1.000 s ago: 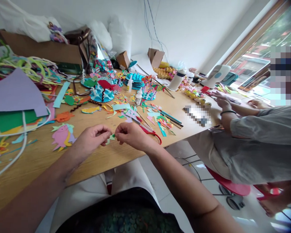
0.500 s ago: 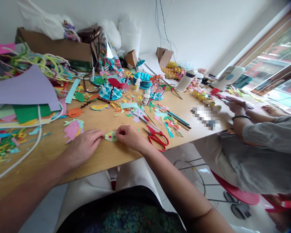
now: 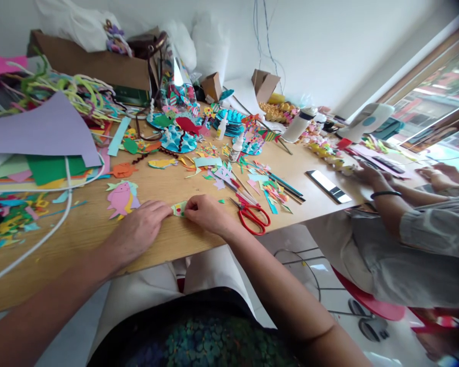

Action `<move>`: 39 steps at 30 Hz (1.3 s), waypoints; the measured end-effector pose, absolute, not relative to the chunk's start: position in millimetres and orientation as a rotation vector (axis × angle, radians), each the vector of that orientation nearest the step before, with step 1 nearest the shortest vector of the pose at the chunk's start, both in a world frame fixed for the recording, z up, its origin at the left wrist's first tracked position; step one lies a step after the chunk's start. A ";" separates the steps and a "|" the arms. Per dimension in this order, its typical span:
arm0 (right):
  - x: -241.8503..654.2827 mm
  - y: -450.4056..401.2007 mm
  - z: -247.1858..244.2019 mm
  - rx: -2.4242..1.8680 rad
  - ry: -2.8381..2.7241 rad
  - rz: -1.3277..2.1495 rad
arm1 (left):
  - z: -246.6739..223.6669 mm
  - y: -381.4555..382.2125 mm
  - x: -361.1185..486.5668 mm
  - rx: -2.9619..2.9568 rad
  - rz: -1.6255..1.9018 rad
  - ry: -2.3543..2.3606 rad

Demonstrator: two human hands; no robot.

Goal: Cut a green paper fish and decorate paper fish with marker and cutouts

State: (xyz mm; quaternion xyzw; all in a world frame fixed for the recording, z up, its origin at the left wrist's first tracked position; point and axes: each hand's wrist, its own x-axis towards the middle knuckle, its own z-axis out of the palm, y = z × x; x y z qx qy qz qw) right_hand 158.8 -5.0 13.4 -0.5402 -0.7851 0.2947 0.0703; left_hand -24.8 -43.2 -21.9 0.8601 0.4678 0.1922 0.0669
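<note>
A small pale green paper fish cutout (image 3: pixel 179 209) with red and yellow spots lies at the table's near edge between my hands. My left hand (image 3: pixel 141 230) has its fingers pressed together, their tips on the fish's left end. Closed in a pinch, my right hand (image 3: pixel 206 216) grips the fish's right end and hides part of it. Red-handled scissors (image 3: pixel 254 218) lie open just right of my right hand. A pink paper fish (image 3: pixel 119 198), with blue and yellow paper beneath, rests beyond my left hand.
Paper scraps, pencils (image 3: pixel 285 186) and small glue bottles (image 3: pixel 236 148) lie beyond my hands. Blue paper decorations (image 3: pixel 178 140) stand farther back. A white cable (image 3: pixel 63 214) crosses the left side. At right are a phone (image 3: pixel 329 187) and another person's hands (image 3: pixel 371 176).
My left hand has slid a little over the fish's left end, so less of the fish shows. The right hand keeps its pinch. The whole view has shifted slightly.
</note>
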 end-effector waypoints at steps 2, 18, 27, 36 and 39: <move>158.5 -5.1 14.2 -1.633 -2.378 0.875 | -22.7 -43.3 -24.5 2.579 0.569 1.415; 157.2 -5.3 10.4 -1.658 -2.370 0.830 | -23.7 -43.0 -23.9 2.545 0.584 1.422; 158.5 -5.0 5.6 -1.638 -2.373 0.786 | -24.8 -43.6 -23.6 2.542 0.583 1.431; 156.8 -5.1 2.5 -1.667 -2.374 0.716 | -21.2 -43.3 -22.8 2.587 0.538 1.434; 156.7 -5.1 0.1 -1.663 -2.374 0.692 | -20.6 -43.0 -22.5 2.606 0.526 1.436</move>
